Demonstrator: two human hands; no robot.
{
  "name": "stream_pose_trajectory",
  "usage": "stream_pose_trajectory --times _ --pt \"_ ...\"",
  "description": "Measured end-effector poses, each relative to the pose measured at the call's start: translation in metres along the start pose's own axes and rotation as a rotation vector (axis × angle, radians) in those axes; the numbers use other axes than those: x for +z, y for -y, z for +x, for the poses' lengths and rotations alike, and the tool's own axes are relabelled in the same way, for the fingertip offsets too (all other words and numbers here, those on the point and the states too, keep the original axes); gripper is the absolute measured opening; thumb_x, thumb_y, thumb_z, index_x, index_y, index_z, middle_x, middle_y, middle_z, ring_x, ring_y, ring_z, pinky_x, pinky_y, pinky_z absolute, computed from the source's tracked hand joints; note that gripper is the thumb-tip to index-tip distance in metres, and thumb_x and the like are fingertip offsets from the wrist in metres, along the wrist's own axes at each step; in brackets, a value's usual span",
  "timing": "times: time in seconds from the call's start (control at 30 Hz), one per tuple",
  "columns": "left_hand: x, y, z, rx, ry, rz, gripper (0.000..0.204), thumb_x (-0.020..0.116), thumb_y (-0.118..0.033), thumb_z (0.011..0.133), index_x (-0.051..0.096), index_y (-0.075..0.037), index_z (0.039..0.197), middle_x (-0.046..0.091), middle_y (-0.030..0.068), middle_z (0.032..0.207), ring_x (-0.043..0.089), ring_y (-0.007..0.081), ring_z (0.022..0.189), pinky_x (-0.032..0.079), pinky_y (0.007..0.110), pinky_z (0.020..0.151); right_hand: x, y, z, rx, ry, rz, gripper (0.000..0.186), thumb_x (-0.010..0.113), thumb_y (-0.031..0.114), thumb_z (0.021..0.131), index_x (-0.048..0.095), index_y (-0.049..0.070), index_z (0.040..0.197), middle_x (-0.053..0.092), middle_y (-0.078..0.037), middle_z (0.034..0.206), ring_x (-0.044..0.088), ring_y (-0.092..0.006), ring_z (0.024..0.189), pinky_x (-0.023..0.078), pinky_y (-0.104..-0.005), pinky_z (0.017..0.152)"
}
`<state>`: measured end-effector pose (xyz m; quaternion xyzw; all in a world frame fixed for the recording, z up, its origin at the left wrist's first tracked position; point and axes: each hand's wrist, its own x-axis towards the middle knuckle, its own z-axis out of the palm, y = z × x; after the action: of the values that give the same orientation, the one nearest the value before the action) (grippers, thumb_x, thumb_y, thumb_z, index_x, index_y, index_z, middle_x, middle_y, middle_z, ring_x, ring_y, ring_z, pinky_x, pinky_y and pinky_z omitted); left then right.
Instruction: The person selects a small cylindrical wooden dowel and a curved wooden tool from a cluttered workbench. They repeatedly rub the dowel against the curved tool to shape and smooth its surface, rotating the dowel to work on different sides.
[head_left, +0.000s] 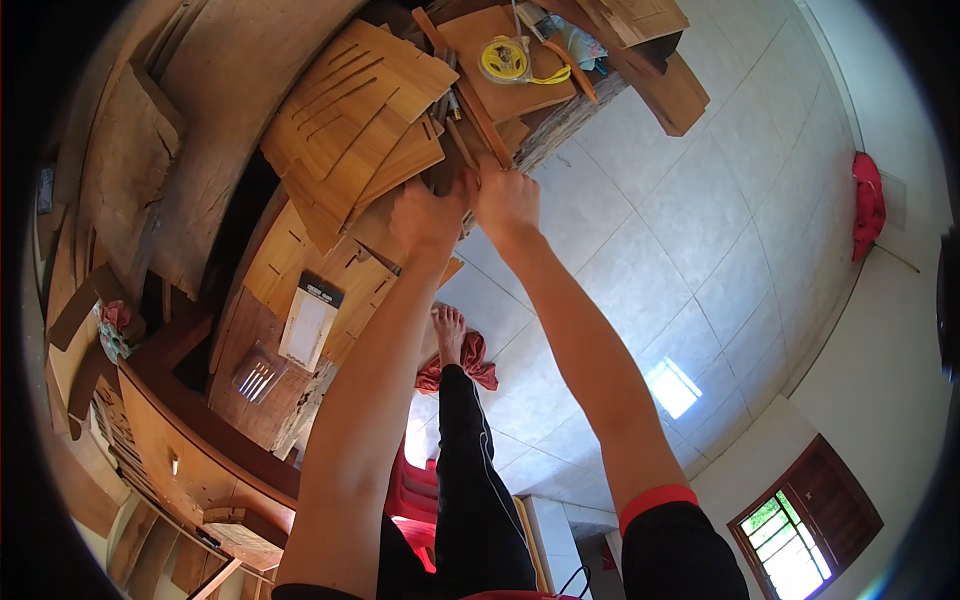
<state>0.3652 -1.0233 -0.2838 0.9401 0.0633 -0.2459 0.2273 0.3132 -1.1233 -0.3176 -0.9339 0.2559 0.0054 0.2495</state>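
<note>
My left hand (425, 215) is curled at the lower edge of a stack of tan wooden panels (350, 110) with thin slots cut in them; what its fingers hold is hidden. Just right of it, my right hand (505, 205) has its fingers bent round the lower end of a long reddish wooden strip (480, 125). A thinner stick (458, 140) lies beside that strip, between my hands. Above them a yellow tape reel (505, 60) rests on a square board (530, 90), with another strip at its right.
Large weathered planks (170, 190) fill the left. A white rectangular item (310, 325) lies on lower panels. My bare foot (450, 330) is beside a red cloth (480, 370) on the tiled floor (630, 270). A red plastic chair (420, 480), red bundle (868, 205) and window (780, 545) are visible.
</note>
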Motion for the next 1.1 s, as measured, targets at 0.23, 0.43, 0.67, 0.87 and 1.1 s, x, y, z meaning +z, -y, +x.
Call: stream_pose_trajectory --times 0.23,0.43,0.67,0.87,1.1 --pt "0.005 0.018 -0.011 0.116 -0.030 -0.149 0.074 0.075 -0.047 0.088 0.054 0.001 0.140 0.065 0.0306 0.131 0.062 0.0466 0.122 0.050 0.052 0.102 -0.034 -0.007 -0.039 0.066 -0.068 0.201 0.018 0.070 0.023 0.093 0.070 0.006 0.099 0.070 -0.016 0.068 0.072 -0.0363 0.062 0.055 -0.0475 0.057" --pt "-0.013 0.047 -0.097 0.535 -0.275 -0.220 0.042 0.061 -0.032 0.104 0.063 -0.002 0.132 0.065 0.0240 0.126 0.059 0.0400 0.120 0.046 0.047 0.104 -0.091 0.020 -0.109 0.091 0.199 0.489 0.017 0.078 0.022 0.088 0.072 0.007 0.096 0.070 -0.009 0.066 0.069 -0.0288 0.056 0.052 -0.0386 0.054" --pt "-0.136 0.087 -0.155 0.083 -0.002 -0.658 0.031 0.055 -0.029 0.110 0.071 -0.002 0.107 0.074 0.0082 0.095 0.070 0.0180 0.091 0.053 0.035 0.081 -0.104 0.038 -0.084 -0.244 0.665 0.798 0.017 0.075 0.024 0.092 0.078 0.007 0.094 0.074 -0.004 0.075 0.070 -0.0131 0.067 0.053 -0.0320 0.063" --pt "-0.295 0.230 -0.181 0.049 -0.308 -0.485 0.030 0.059 -0.029 0.109 0.069 -0.005 0.094 0.062 -0.0009 0.078 0.057 0.0072 0.074 0.044 0.023 0.071 -0.014 -0.004 0.025 0.001 -0.049 -0.088 0.033 0.070 0.034 0.091 0.075 0.015 0.117 0.077 -0.017 0.100 0.074 -0.0404 0.097 0.058 -0.0537 0.084" --pt "-0.401 0.368 -0.252 -0.332 -0.474 -0.448 0.032 0.061 -0.029 0.108 0.068 -0.003 0.090 0.059 -0.0030 0.076 0.052 0.0042 0.071 0.042 0.025 0.061 0.010 -0.041 0.033 0.036 -0.200 -0.206 0.036 0.064 0.035 0.092 0.071 0.020 0.124 0.076 -0.013 0.116 0.071 -0.0408 0.105 0.056 -0.0558 0.086"
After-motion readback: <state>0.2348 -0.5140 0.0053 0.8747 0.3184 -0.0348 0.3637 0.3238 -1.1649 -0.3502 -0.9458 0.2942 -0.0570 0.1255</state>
